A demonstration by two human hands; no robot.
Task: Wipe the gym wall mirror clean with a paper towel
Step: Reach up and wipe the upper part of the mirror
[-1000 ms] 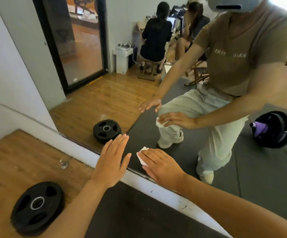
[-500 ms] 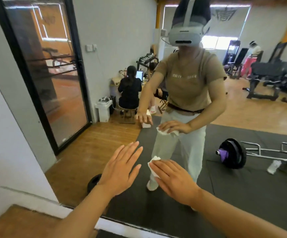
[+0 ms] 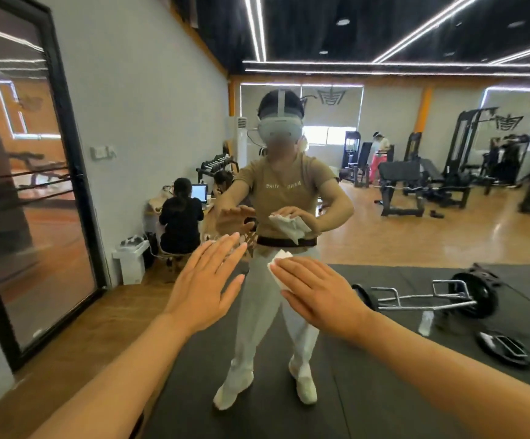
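Paper towel [image 3: 277,268] pokes up-left from under flat right hand [image 3: 317,291].

Pretty clearly a gym. Big wall mirror [image 3: 384,217] reflects the whole room: black weight machines [image 3: 466,153] and a bench [image 3: 399,182] far right, a dumbbell rack [image 3: 216,164] far back, a loaded trap bar [image 3: 431,296] and a loose weight plate [image 3: 504,346] on black rubber mats [image 3: 384,391], wood floor [image 3: 415,239], strip lights [image 3: 384,63] overhead.
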